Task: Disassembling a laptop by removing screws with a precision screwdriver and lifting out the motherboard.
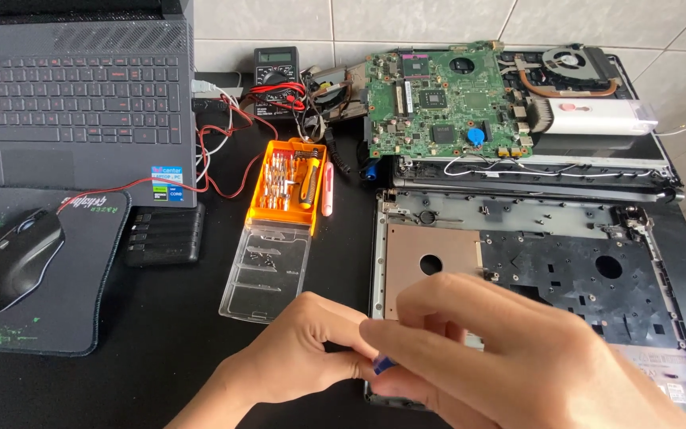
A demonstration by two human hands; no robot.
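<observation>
My left hand [299, 349] and my right hand [502, 357] meet at the near edge of an opened laptop base [549, 262] lying on the black desk. Both pinch a small blue object [383, 365] between the fingertips; most of it is hidden by my fingers. My right hand covers the lower middle of the laptop base. A green motherboard [442, 99] lies behind the base, on another dismantled laptop part.
An orange screwdriver bit set [287, 183] with its clear lid [267, 270] open lies left of the base. A pink tool [328, 189] lies beside it. A multimeter [276, 71] with red leads, a dark laptop [73, 87], a black mouse [13, 258] on a pad, and a white device [597, 117] surround the work.
</observation>
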